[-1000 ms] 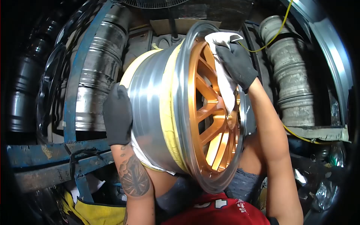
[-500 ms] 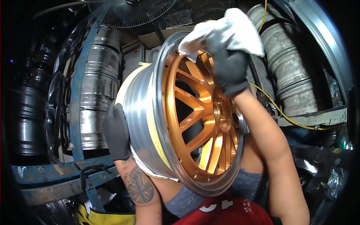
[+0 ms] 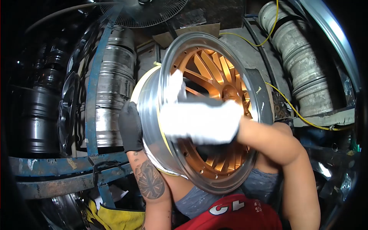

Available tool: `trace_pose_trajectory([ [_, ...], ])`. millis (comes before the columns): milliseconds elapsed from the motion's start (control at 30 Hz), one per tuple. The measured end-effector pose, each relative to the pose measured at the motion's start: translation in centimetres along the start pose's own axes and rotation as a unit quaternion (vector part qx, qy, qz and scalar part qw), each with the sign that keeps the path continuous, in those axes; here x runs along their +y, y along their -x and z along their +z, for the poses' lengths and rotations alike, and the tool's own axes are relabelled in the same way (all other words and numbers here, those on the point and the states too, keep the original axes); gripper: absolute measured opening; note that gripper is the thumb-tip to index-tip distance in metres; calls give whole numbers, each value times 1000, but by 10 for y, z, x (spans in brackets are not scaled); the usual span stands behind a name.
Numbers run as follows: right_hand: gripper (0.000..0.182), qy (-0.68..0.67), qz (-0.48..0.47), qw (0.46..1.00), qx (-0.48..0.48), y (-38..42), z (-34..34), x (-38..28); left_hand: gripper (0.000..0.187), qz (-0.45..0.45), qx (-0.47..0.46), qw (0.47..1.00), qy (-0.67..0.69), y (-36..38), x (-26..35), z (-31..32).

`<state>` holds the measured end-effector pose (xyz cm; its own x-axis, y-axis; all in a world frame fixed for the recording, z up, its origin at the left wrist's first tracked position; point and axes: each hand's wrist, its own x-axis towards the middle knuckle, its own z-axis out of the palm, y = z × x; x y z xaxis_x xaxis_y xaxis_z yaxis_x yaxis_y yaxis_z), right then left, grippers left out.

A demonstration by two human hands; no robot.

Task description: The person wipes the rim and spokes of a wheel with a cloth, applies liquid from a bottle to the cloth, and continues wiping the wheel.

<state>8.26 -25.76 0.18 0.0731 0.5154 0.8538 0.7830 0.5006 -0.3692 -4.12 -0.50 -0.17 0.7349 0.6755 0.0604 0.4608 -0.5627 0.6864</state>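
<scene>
A wheel rim (image 3: 230, 92) with bronze spokes and a bare metal outer lip stands tilted before me, near my lap. Yellow tape (image 3: 145, 76) runs round the back edge of its silver barrel. My left hand (image 3: 130, 126), in a dark glove, grips the barrel from the left side, its fingertips partly out of sight. Across the face of the wheel, my gloved right hand (image 3: 214, 102) holds a white cloth (image 3: 199, 120) against or just over the spokes and left lip. Cloth and hand are smeared by motion, and the cloth hides most of the fingers.
Stacked silver rims (image 3: 115, 88) stand behind a blue metal frame (image 3: 92, 96) on the left. More dull rims (image 3: 306, 65) are stacked at the right. A yellow cable (image 3: 287, 105) runs along that side. A fan (image 3: 143, 11) is at the top; yellow cloth (image 3: 119, 218) hangs below left.
My right hand has swept the white cloth from the top of the wheel down and left across its face. The left hand stays at the barrel; the view has shifted slightly.
</scene>
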Motion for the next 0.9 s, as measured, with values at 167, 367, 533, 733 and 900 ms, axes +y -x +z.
trace_pose_trajectory([
  [167,33,-221,15,961,-165,43,6,-64,34,38,24,999,-13,-2,-8,0],
  [367,31,-262,50,901,-343,39,3,-49,34,37,24,999,17,-1,-18,1],
  [533,23,-15,71,997,0,0,-16,23,34,62,47,996,-30,11,-4,0],
  [733,30,261,170,946,86,-13,-44,75,36,40,59,997,-12,19,12,2],
  [900,18,-141,266,953,40,-27,-24,-1,37,50,75,995,-33,14,-2,4],
])
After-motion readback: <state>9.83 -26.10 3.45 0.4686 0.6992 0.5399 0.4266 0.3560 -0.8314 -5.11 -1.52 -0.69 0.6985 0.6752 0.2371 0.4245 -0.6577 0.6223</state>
